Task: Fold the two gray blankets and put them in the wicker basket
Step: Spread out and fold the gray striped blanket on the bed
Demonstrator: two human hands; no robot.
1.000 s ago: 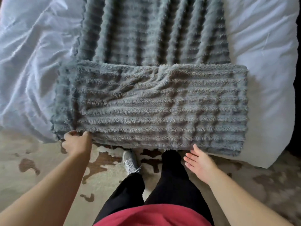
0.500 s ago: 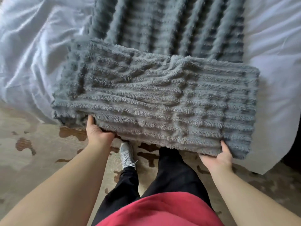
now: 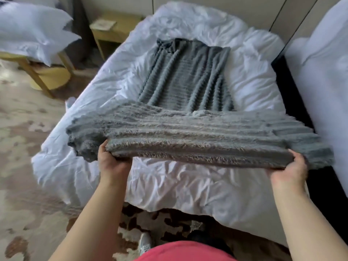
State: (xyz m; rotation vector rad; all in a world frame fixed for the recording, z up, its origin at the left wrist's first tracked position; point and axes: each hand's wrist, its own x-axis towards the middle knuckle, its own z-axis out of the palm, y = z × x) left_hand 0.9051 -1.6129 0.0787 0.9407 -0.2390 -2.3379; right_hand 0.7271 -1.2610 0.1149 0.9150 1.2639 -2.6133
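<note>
Centrally, folded gray blanket [image 3: 188, 136] held above the foot edge of the white duvet [image 3: 178, 187]; left hand [image 3: 111, 161] and right hand [image 3: 288, 170] grip its near hem, fingers curled round it. Second gray blanket [image 3: 188, 78] lies lengthwise behind, mid-duvet.

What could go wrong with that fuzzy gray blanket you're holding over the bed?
The folded blanket is gripped only along its near edge by the left hand and right hand, so its ends, which droop past both hands, might sag and undo the fold. Its far edge lies close to the second blanket on the bed, so it may drag that one out of shape.
</note>
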